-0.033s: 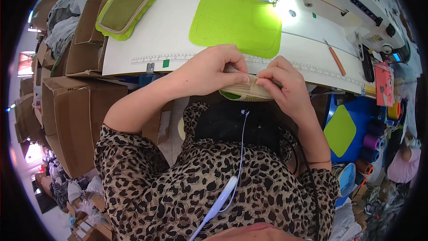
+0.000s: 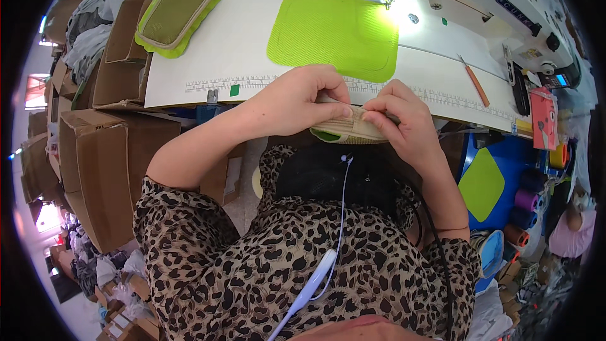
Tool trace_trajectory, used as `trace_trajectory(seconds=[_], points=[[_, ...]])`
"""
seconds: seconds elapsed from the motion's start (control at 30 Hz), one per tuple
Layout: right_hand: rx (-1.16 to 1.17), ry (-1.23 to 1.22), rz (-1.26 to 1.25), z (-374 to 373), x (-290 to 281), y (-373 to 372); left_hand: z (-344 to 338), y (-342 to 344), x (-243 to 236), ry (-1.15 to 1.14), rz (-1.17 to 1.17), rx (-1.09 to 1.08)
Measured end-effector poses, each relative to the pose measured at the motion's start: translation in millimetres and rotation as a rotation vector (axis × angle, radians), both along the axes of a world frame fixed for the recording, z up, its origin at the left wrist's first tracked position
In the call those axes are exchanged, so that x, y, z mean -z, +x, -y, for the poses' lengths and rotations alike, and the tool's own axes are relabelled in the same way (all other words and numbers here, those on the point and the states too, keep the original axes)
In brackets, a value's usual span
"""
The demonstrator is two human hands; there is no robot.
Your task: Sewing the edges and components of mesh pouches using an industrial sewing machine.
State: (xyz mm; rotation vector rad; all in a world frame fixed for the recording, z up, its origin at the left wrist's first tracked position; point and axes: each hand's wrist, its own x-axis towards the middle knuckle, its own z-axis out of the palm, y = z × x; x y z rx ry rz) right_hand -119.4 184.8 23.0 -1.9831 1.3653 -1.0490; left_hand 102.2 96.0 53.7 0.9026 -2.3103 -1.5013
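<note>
At the near edge of the white table (image 2: 243,31), the left hand (image 2: 303,101) and right hand (image 2: 409,119) both pinch the beige pouch (image 2: 356,130), virtually unmoved since a moment ago, so the work seems held at one spot.
</note>
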Motion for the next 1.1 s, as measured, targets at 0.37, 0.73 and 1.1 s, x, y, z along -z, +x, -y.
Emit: trace_trajectory(seconds=[0.37, 0.73, 1.1], points=[[-0.082, 0.151, 0.064, -1.3, 5.4, -1.3, -5.6, -1.3, -12.6, -0.261, 0.102, 0.052], [-0.083, 0.273, 0.092, -1.3, 4.4, -5.4, 10.5, -1.4, -11.1, 0.035, 0.162, 0.083], [-0.036, 0.324, 0.285, 19.9, 17.8, 12.1, 36.9, 7.6, -3.9, 0.243, 0.178, -0.032]])
